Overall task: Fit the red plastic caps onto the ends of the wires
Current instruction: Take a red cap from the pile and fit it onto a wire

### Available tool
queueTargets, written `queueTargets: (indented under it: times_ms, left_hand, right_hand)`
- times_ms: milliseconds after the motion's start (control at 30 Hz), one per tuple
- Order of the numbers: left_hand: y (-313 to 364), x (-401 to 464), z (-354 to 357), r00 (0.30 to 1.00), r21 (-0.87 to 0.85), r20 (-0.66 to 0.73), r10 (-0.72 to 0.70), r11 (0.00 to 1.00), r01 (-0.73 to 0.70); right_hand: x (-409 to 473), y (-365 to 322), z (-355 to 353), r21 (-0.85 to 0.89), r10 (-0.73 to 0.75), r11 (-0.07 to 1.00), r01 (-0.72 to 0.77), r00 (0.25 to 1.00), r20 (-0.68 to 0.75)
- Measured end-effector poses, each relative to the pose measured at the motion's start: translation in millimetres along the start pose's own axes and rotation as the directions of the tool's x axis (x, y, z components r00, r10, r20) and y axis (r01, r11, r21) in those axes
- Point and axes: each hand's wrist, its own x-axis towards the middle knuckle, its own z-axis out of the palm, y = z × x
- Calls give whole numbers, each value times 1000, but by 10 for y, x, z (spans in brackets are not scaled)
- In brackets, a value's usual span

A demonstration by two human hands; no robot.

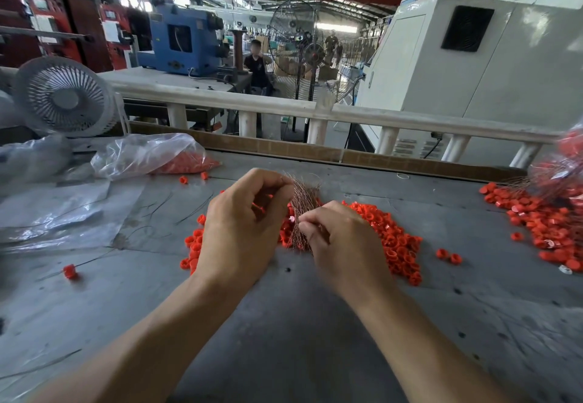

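Left hand (243,223) fingers (277,186) curl round a bundle of thin wires (304,201), held upright over the desk (284,323). Right hand (339,245) fingers (304,224) pinch one strand low in the bundle. Loose red caps (394,245) lie beneath and beside both hands. A plastic bag (148,153) of caps lies far left, a white fan (64,96) behind it. No legible writing.

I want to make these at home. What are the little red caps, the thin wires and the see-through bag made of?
The red caps look like moulded plastic: bright, even colour with small glossy highlights. The wires in the hands look like fine metal, maybe copper, since they are thin, stiff and reddish-brown. The bag looks like thin plastic film: clear, crinkled and shiny.
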Motion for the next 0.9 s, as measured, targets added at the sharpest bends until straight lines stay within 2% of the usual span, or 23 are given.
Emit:
queueTargets:
  times_ms: [133,267,433,533,667,767,833,900]
  left_hand:
    - [39,-4,-3,998,9,8,61,998,-61]
    - [27,-24,45,992,-48,92,81,996,-77]
    - [6,-12,47,989,-92,124,77,994,-66]
    - [13,-9,48,990,-112,124,63,993,-49]
    - [9,-14,55,989,-135,139,42,991,-23]
    - [-31,-15,58,989,-135,147,21,991,-1]
    - [-86,-17,71,976,-80,219,-8,996,26]
    - [-127,-31,97,936,3,352,-25,1000,26]
  right_hand:
    - [30,-48,-91,148,-12,988,36,988,-156]
    - [25,-136,-109,374,-27,926,55,996,-81]
    - [4,-117,-118,465,58,885,-35,998,-35]
    - [-15,-128,-130,522,56,852,-52,998,7]
    - [-14,-132,-118,561,74,825,-66,997,9]
    - [-12,-112,-125,631,140,770,-98,990,-17]
    - [-1,-92,-137,643,192,759,-99,979,-75]
    - [12,-69,-146,674,246,730,-109,963,-110]
